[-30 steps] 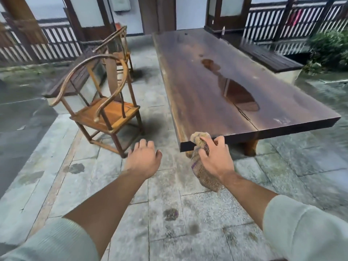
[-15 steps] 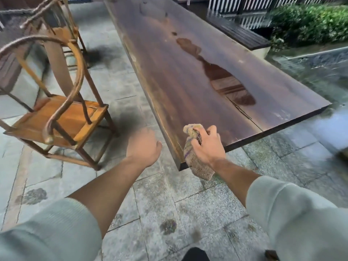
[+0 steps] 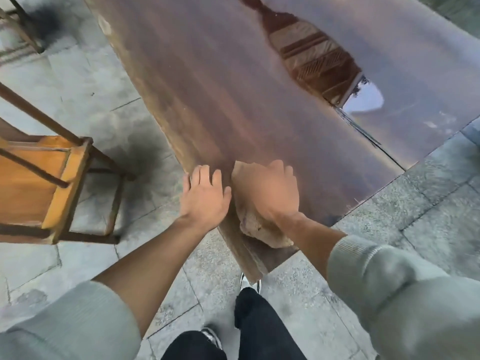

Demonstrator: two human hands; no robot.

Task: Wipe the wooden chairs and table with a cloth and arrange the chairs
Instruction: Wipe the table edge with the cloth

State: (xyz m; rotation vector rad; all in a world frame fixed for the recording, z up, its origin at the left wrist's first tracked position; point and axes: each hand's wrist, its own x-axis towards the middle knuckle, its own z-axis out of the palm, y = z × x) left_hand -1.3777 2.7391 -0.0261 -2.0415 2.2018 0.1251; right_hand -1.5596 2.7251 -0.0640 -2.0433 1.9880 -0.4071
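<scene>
Starting: the table-wiping step looks just begun, both hands at the near corner of the table (image 3: 207, 87), the chairs not yet arranged.
Table: long dark top running away ahead of the hands; its left edge passes under the left hand, its near end edge runs off to the right of the right hand.
Puddle: a pool of water (image 3: 319, 63) lies well ahead and right of the right hand, so the next move likely calls for a long forward sweep.
Chair: one wooden chair (image 3: 39, 185) stands left of the left hand, apart from the table, paving between.
Right hand: right hand (image 3: 270, 190) blurred, lying over the cloth (image 3: 262, 227); pressing or gripping, cannot tell.
Left hand: left hand (image 3: 204, 196) spread flat at the table edge, just beside the cloth.
</scene>
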